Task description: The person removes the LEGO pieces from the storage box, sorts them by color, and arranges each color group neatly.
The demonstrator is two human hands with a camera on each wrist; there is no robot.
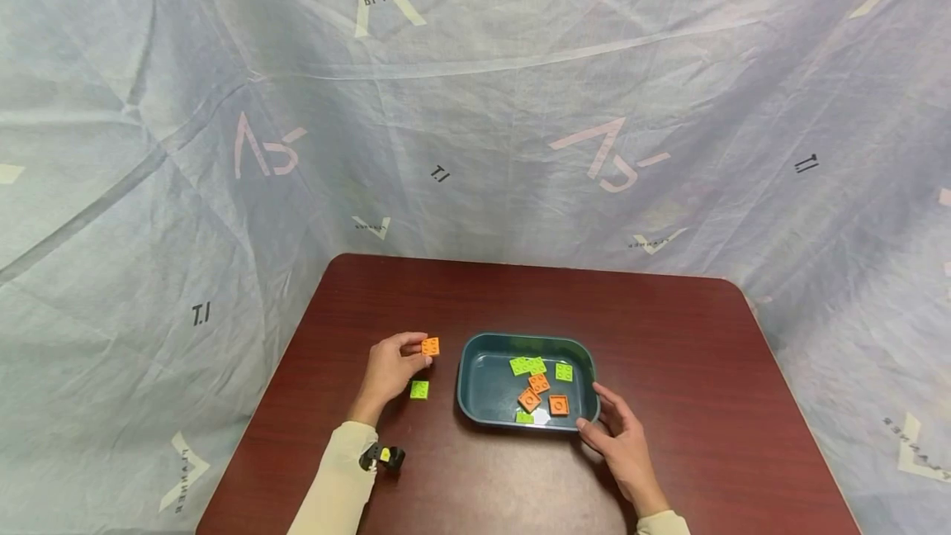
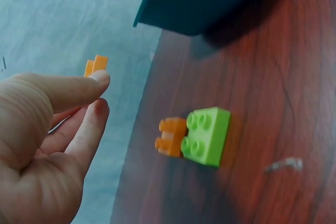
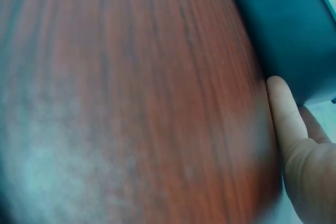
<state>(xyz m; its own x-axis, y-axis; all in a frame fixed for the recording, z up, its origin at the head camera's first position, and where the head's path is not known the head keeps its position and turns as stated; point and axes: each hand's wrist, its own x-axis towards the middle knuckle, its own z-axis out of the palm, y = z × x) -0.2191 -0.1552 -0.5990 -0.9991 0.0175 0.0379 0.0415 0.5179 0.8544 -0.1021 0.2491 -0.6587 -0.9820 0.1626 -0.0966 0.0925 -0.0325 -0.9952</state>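
Left of the tray, my left hand point(image 1: 392, 367) pinches an orange toy brick point(image 1: 430, 347) between thumb and fingertips. In the left wrist view that brick point(image 2: 96, 65) shows just past the thumb tip. Below this hand, a lime green brick point(image 2: 207, 136) lies on the table with a second orange brick point(image 2: 171, 136) right beside it; the hand hides that orange one in the head view. My right hand point(image 1: 626, 446) holds the near right corner of a dark teal tray point(image 1: 475, 419), thumb along the front wall and fingers at the right side.
Inside the tray lie several lime green bricks point(image 1: 564, 372) and orange bricks point(image 1: 559, 405), some upside down. The dark red wooden table point(image 1: 669, 337) is backed by a hanging grey printed cloth point(image 1: 475, 106). A black strap device point(image 1: 382, 457) sits at the left wrist.
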